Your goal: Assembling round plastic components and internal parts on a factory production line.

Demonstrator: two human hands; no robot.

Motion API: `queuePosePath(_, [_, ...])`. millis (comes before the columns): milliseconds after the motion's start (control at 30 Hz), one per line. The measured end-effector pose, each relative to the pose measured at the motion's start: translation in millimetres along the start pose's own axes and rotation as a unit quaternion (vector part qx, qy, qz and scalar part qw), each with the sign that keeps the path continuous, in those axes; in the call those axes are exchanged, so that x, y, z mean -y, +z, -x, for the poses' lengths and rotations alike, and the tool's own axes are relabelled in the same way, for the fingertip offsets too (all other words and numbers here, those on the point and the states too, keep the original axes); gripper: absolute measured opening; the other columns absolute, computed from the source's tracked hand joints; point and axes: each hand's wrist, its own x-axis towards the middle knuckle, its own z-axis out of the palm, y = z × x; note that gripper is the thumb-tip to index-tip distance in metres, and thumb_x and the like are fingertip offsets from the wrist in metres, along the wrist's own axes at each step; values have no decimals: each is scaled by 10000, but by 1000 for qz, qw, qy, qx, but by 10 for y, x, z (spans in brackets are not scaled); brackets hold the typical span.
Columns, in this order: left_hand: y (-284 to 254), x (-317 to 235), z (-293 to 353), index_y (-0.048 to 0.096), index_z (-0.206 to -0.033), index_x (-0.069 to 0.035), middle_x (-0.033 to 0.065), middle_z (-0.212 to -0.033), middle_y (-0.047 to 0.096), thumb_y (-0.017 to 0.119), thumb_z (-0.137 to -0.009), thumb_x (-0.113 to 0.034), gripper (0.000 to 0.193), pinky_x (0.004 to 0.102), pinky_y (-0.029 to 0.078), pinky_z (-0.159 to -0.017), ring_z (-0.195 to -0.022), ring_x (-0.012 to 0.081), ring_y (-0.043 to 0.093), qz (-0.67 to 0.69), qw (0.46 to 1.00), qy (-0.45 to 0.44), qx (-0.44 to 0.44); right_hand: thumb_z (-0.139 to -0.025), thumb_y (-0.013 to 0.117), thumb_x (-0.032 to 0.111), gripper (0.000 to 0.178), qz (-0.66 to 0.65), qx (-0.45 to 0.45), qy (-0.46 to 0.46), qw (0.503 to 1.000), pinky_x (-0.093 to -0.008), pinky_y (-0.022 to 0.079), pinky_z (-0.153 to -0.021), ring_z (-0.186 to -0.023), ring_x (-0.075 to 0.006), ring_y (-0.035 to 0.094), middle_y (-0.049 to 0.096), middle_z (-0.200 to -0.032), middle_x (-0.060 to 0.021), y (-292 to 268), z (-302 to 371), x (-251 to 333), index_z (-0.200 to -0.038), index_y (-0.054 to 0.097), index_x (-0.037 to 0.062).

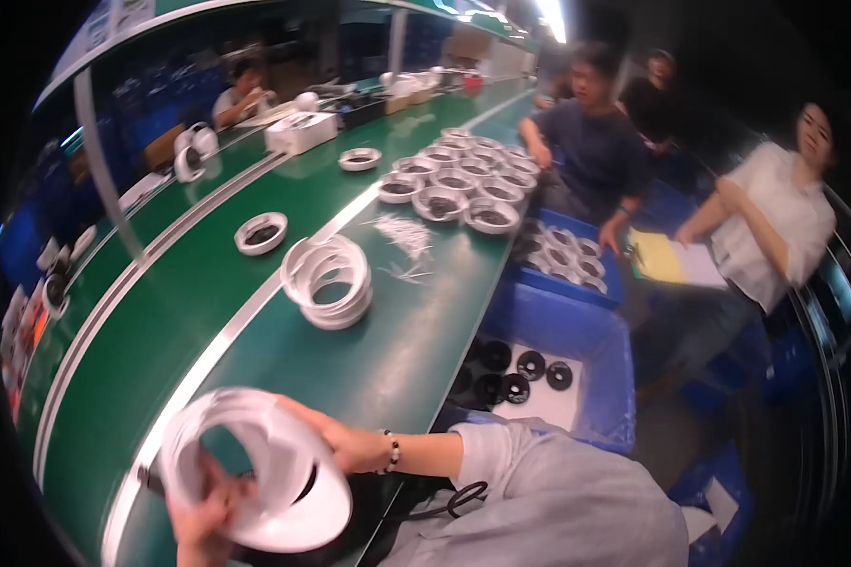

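A glossy white plastic housing (303, 515), with a wide round opening and a dark slot in its side, is held between my two hands above the near end of the bench. My left hand (208, 515) grips it at the lower left, its fingers reaching into the opening. At the upper right edge my right hand (326, 437) has hold of it, its fingertips partly hidden behind the shell. Further along stands a leaning stack of white rings (336, 310). Thin white strips (402, 236) lie loose beyond the stack.
White round housings with dark centres (442, 202) crowd the green bench. A blue bin (610, 378) beside it holds black discs (530, 366); behind it is a blue tray (586, 288) of white parts. A metal rail (208, 354) runs along the belt. Co-workers sit at right.
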Motion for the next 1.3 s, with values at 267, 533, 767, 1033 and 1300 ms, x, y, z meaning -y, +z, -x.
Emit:
queuePosePath(267, [489,709,-1216,385,-1125,1,61,-846,514,610,-689,-120,505,360,465,-771,-791,173,531,17,979,-169,112,-774,574,428,814,114,-305,-44,944,-284,254,-974,-1186,-145,302,288,-1307,-62,-541,807,295,-1340,121,57])
queuePosePath(533, [367,1153,-1351,112,-1301,9,186,-1203,351,582,-724,-108,753,328,373,-876,-1083,250,402,-179,973,-132,-65,-879,446,227,619,272,-420,-23,866,-288,165,-1014,-1238,-194,225,223,-1346,-116,-395,540,218,-1327,101,-25])
queuePosePath(767, [781,1421,-1617,-94,-1313,30,235,-1333,154,594,-686,-200,958,314,109,-1023,-1253,264,164,-142,980,-134,35,-919,308,248,476,352,-500,-198,766,-309,204,-1015,-1233,-200,260,269,-1338,-129,-1090,715,431,-1295,217,-30])
queuePosePath(1033, [235,511,-1165,223,-1290,3,173,-1224,406,524,-792,-98,591,320,356,-913,-1112,230,422,-155,985,-27,65,-871,340,311,509,544,-446,-366,610,-399,96,-1029,-1261,-253,208,286,-1341,-128,-893,417,918,-1269,292,-3])
queuePosePath(1300, [-1400,-282,1347,507,-1059,13,56,-687,618,465,-830,-55,242,194,433,-687,-497,23,445,-387,761,245,-459,-706,539,-8,301,656,203,-195,701,-424,470,-701,-675,-301,583,576,-687,-141,191,-318,239,-1004,502,6])
